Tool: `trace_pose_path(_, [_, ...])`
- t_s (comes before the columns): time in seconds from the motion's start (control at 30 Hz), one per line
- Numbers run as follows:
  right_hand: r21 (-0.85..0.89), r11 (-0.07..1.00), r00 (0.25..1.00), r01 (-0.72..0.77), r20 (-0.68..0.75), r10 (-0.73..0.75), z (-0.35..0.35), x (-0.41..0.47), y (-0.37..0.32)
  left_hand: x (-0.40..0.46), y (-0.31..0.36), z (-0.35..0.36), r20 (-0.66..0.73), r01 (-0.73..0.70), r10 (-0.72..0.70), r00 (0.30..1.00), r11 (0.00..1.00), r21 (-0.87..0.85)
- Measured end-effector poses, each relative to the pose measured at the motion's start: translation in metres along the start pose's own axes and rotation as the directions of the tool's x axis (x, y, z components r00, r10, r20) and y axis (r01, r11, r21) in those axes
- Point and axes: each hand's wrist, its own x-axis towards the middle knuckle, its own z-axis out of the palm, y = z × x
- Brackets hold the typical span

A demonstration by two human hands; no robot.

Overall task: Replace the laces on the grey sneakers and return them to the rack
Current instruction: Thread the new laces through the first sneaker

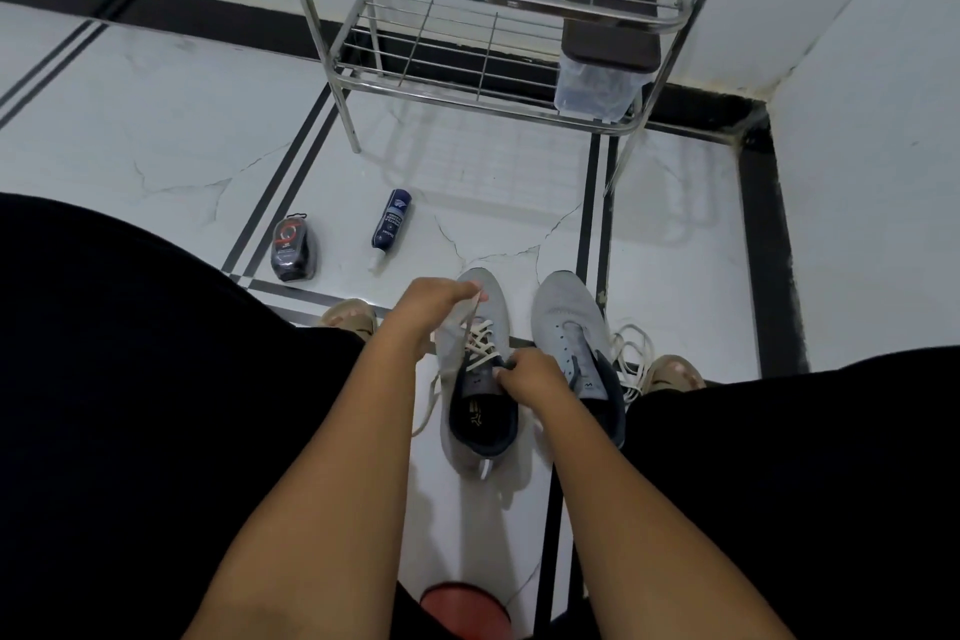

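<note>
Two grey sneakers stand side by side on the white floor between my knees. The left sneaker carries a cream lace crossed through its lower eyelets. My left hand pinches one end of that lace and holds it up over the toe. My right hand grips the shoe's tongue area at the upper eyelets. The right sneaker has no lace in its eyelets. A loose white lace lies in a heap beside it. The steel shoe rack stands ahead.
A dark-lidded clear box sits on the rack's lower shelf at the right. A black shoe-polish sponge and a dark blue spray bottle lie on the floor to the left. White walls close the corner at right. A red stool edge shows below.
</note>
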Motion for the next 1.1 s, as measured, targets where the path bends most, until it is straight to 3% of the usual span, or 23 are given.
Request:
trace_pose_path(0.13, [0.305,0.951,0.997,0.053,-0.077,-0.030,-0.027,-0.007,-0.019,-0.014,0.017,0.001,0.041,-0.065,0.074,0.996,0.980,-0.187])
trace_pose_path(0.2, [0.579,0.812,0.995,0.073,-0.097,-0.020,-0.041,-0.014,-0.030,-0.014,0.016,0.004,0.014,-0.086,0.092,0.996,0.964,-0.253])
trace_pose_path(0.27, [0.740,0.664,0.994,0.107,-0.101,-0.048,-0.053,-0.022,-0.038,-0.016,0.015,0.007,-0.010,-0.084,0.084,0.996,0.954,-0.289])
trace_pose_path(0.37, [0.813,0.568,0.989,0.132,-0.066,-0.136,-0.060,-0.031,-0.046,-0.018,0.013,0.009,-0.067,-0.103,0.086,0.994,0.949,-0.298])
trace_pose_path(0.47, [0.804,0.587,0.985,0.093,0.013,-0.173,-0.059,-0.033,-0.045,-0.021,0.014,0.011,-0.101,-0.113,0.086,0.991,0.946,-0.303])
trace_pose_path(0.53, [0.799,0.598,0.975,0.053,0.088,-0.204,-0.059,-0.037,-0.042,-0.021,0.014,0.009,-0.172,-0.106,0.046,0.984,0.928,-0.357])
trace_pose_path(0.67, [0.861,0.501,0.928,-0.086,0.253,-0.274,-0.063,-0.045,-0.035,-0.021,0.009,0.000,-0.266,-0.061,-0.086,0.960,0.864,-0.500])
trace_pose_path(0.83, [0.800,0.593,0.922,-0.091,0.292,-0.253,-0.075,-0.044,-0.028,-0.017,0.003,-0.005,-0.332,-0.060,-0.170,0.928,0.811,-0.582])
trace_pose_path(0.93, [0.727,0.681,0.953,-0.090,0.260,-0.152,-0.082,-0.038,-0.018,-0.018,-0.005,-0.008,-0.345,-0.049,-0.229,0.910,0.768,-0.638])
trace_pose_path(1.1, [0.471,0.872,0.989,-0.132,0.121,0.084,-0.075,-0.016,-0.013,-0.019,-0.025,-0.004,-0.370,0.049,-0.302,0.878,0.828,-0.559])
